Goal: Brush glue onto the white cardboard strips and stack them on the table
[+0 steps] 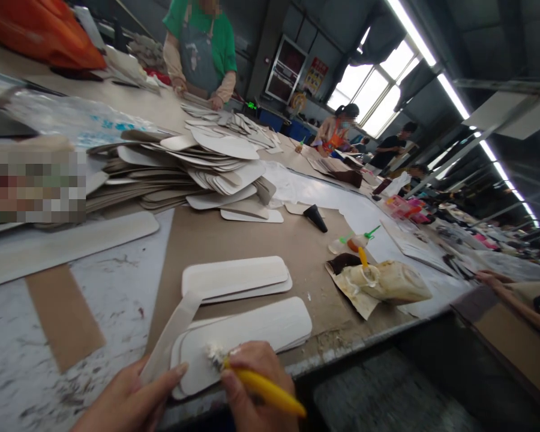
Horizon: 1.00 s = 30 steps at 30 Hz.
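In my right hand [258, 366] is a yellow-handled brush [272, 390]. Its whitish bristles touch the near end of a cream rounded panel [261, 324], the top one of a small overlapped pile by the table edge. My left hand [130, 393] is closed on a pale flexible strip [173, 330], its thumb at the panel's left end; some of its fingers are hidden beneath. The strip's far end overlaps another pair of cream panels [236, 277] just beyond. To the right lies a glue-smeared plastic container [396, 282] with a yellow stick in its opening.
Large stacks of cut panels [198, 168] cover the table's far left. A black cone [315, 218] and a small bottle with a green tip [360, 240] lie past the container. The table's front edge [364, 345] runs diagonally. Across the table stands a co-worker in a green shirt [227, 42].
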{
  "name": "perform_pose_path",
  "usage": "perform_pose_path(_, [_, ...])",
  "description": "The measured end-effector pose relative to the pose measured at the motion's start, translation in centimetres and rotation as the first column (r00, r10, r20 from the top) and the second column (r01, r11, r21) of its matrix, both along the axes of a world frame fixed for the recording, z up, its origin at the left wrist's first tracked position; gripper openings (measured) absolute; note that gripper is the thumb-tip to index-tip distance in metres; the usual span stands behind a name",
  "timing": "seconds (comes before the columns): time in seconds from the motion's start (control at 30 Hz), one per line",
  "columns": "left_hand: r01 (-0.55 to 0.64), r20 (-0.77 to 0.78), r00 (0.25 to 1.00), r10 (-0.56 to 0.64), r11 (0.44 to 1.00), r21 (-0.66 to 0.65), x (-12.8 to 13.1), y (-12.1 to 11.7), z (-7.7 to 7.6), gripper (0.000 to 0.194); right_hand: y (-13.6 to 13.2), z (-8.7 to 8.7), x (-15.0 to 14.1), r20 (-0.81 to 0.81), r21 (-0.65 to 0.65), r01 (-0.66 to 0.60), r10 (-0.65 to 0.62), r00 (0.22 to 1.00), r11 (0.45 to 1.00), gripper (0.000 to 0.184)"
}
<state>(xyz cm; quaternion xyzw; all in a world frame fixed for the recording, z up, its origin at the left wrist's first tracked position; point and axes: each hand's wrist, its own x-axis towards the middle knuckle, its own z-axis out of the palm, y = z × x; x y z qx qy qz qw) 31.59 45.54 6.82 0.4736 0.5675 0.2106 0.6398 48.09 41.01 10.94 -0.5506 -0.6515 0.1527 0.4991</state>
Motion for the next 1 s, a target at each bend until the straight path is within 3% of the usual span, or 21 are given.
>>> perform_pose_path(0.07, [-0.017, -0.007, 1.0, 0.017, 1.0, -0.009, 0.2, 0.0, 1.1, 0.043, 0.3, 0.4, 0.6, -0.087, -0.078, 0.027, -0.034, 0.996, 0.997, 0.006])
perform_pose_path(0.17, [-0.022, -0.006, 1.0, 0.022, 1.0, -0.019, 0.3, 0.0, 2.2, 0.04, 0.5, 0.6, 3.8, 0.026, -0.136, 0.128, -0.125, 0.992, 0.982, 0.008])
perform_pose_path(0.3, [-0.015, 0.019, 1.0, 0.015, 0.999, -0.031, 0.3, 0.2, 2.8, 0.036, 0.2, 1.2, 8.7, 0.26, -0.043, 0.349, -0.327, 0.909, 0.936, 0.014])
perform_pose_path(0.4, [0.003, 0.003, 1.0, -0.003, 0.998, -0.07, 0.3, 0.2, 2.9, 0.037, -0.1, 2.1, 10.0, 0.306, 0.014, 0.351, -0.338, 0.89, 0.936, 0.014])
perform_pose_path(0.5, [-0.005, -0.03, 1.0, 0.003, 0.996, -0.089, 0.3, 0.1, 2.7, 0.039, 0.1, 2.9, 8.4, 0.238, 0.003, 0.304, -0.296, 0.925, 0.953, 0.013])
perform_pose_path(0.57, [-0.027, -0.018, 0.999, 0.026, 0.996, -0.082, 0.4, 0.0, 2.4, 0.04, 0.3, 3.0, 6.0, 0.11, -0.086, 0.256, -0.247, 0.963, 0.963, 0.013])
perform_pose_path(0.67, [-0.032, 0.018, 0.999, 0.033, 0.998, -0.062, 0.5, -0.1, 2.0, 0.041, 0.8, 2.3, 2.3, -0.128, -0.244, 0.065, -0.098, 0.987, 0.968, 0.012])
perform_pose_path(0.77, [-0.039, 0.009, 0.999, 0.039, 0.998, -0.039, 0.6, -0.2, 1.6, 0.042, 1.3, 1.3, 1.4, -0.163, -0.25, -0.054, 0.013, 0.987, 0.967, 0.012])
perform_pose_path(0.87, [-0.054, -0.001, 0.999, 0.054, 0.998, -0.038, 0.5, -0.3, 1.3, 0.043, 1.4, 0.7, 4.8, 0.042, -0.198, 0.143, -0.137, 0.99, 0.97, 0.016])
perform_pose_path(1.0, [-0.05, 0.005, 0.999, 0.05, 0.998, -0.037, 0.5, -0.3, 1.3, 0.043, 1.0, 1.3, 11.2, 0.345, -0.094, 0.431, -0.377, 0.86, 0.897, 0.029])
